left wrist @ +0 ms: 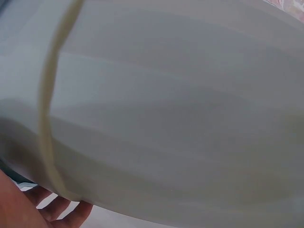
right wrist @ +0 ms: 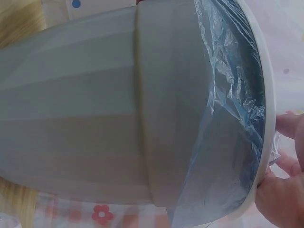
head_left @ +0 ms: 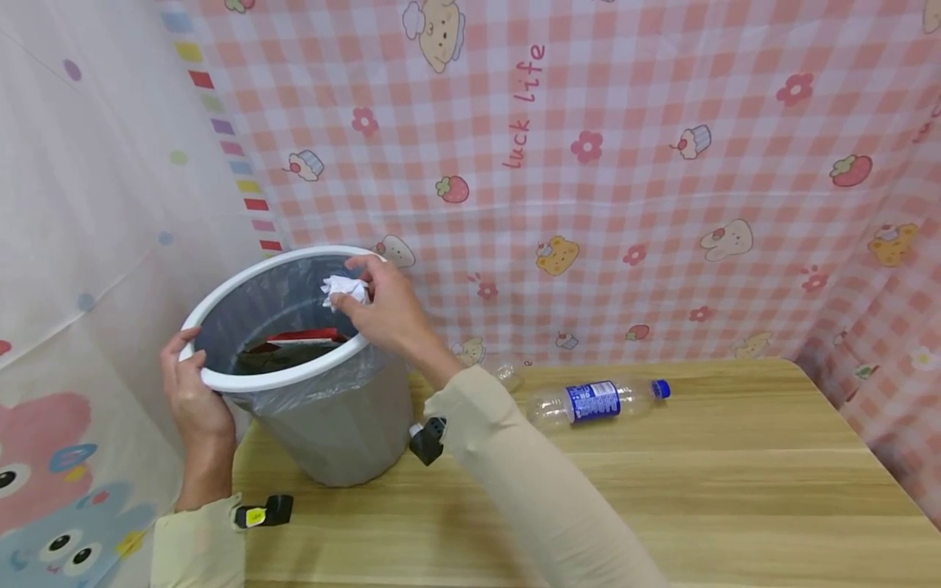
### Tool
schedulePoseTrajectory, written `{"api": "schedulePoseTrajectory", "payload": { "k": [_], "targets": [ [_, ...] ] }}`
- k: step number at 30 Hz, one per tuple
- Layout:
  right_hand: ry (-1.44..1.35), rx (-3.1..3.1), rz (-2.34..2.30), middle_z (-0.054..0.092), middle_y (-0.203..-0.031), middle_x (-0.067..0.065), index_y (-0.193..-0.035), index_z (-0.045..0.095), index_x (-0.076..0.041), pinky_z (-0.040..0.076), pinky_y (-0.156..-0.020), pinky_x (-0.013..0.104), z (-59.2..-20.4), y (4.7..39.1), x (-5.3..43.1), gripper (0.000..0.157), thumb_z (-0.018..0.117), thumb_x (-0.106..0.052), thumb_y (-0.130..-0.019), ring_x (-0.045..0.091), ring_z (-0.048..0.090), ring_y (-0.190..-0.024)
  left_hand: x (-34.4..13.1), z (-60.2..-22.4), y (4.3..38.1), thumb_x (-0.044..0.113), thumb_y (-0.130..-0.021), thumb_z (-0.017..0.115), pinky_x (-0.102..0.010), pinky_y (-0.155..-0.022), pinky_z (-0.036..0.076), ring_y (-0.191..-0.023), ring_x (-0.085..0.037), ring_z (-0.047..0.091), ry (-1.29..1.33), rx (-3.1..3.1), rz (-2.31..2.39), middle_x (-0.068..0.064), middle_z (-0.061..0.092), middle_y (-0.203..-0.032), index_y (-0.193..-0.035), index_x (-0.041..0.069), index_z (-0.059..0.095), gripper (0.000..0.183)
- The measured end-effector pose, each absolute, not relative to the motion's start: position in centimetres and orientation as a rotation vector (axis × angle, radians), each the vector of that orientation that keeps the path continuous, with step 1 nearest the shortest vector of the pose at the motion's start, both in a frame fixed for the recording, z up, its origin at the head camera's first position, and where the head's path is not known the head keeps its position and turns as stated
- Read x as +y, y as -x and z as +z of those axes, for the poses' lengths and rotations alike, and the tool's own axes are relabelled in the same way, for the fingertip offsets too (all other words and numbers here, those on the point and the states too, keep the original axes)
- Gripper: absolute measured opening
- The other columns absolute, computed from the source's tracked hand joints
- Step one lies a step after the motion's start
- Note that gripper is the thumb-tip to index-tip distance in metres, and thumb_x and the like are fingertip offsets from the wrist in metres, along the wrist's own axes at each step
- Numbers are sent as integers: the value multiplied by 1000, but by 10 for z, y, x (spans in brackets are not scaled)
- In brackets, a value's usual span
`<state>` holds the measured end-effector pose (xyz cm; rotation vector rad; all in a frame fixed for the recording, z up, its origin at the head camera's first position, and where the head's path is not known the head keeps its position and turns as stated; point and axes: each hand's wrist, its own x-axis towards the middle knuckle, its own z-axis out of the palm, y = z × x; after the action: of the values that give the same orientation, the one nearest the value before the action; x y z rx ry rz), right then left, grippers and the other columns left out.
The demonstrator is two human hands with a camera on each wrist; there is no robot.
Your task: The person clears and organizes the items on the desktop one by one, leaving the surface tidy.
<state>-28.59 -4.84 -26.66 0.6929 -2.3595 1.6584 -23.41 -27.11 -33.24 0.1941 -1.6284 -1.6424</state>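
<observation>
1. White cloth [head_left: 110, 204] fills the left edge of my head view. Just right of it, lower left, the left hand [head_left: 202, 400] has its fingers curled over a rim, gripping it; I see nothing else in its hold.
2. That rim belongs to the bin [head_left: 345, 445], left of centre, its base on the table [head_left: 735, 490]. A clear bag [right wrist: 225, 61] lines it, and a red piece [head_left: 303, 335] shows inside among darker stuff.
3. Crumpled paper [head_left: 342, 288] sits left of centre, over the mouth of the bin, near its right side.
4. Directly right of that, the right hand [head_left: 393, 310] pinches the paper between thumb and fingers, closed down around it. I cannot tell whether this hand touches the rim.
5. As I read it, the step in hand is throwing the paper away; the next move calls for parting the right fingers over the mouth while the left steadies the rim.
6. My count, left to right: two hands, one bin, one bag, one red piece (the darker contents overlap too much), one paper, two bottles. One clear bottle [head_left: 507, 371] is partly behind the right sleeve [head_left: 544, 482]; the blue-labelled bottle [head_left: 597, 402] lies right of centre.
</observation>
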Motion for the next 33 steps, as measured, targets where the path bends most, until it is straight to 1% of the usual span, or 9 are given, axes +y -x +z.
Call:
{"api": "schedulePoseTrajectory", "payload": {
  "k": [4,15,20,23,33],
  "targets": [
    [-699,-2380,1597,56,-101,6,-134,54,-12,40,-67,24,-267,285,-48,45,69,-24,-94,14,49,-79,-271,-332,234,16,-100,29,-25,-95,33,-115,-16,48,-197,-1635,-1641,-3,53,-130,-132,14,54,42],
    [-681,-2383,1595,55,-106,4,-139,51,-14,42,-73,26,-265,283,-50,49,67,-29,-95,15,51,-87,-273,-333,235,17,-100,29,-26,-95,34,-115,-16,49,-177,-1622,-1646,-3,53,-130,-133,13,53,41],
    [-674,-2361,1670,54,-110,3,-141,48,-15,48,-78,26,-265,281,-50,54,66,-34,-95,11,59,-98,-274,-332,235,17,-100,29,-25,-95,34,-115,-16,49,-178,-1623,-1650,-3,53,-130,-133,14,53,41],
    [-689,-2350,1700,53,-111,3,-143,46,-14,49,-81,26,-266,281,-49,56,66,-36,-95,11,62,-101,-273,-332,234,17,-100,29,-25,-94,34,-114,-16,49,-177,-1610,-1656,-3,53,-129,-131,14,55,41],
    [-707,-2310,1737,53,-110,4,-141,48,-14,48,-79,25,-270,282,-48,54,66,-35,-95,8,63,-96,-272,-332,235,14,-99,30,-25,-95,34,-113,-16,49,-176,-1587,-1661,-4,54,-128,-129,13,57,40]
  ]
}}
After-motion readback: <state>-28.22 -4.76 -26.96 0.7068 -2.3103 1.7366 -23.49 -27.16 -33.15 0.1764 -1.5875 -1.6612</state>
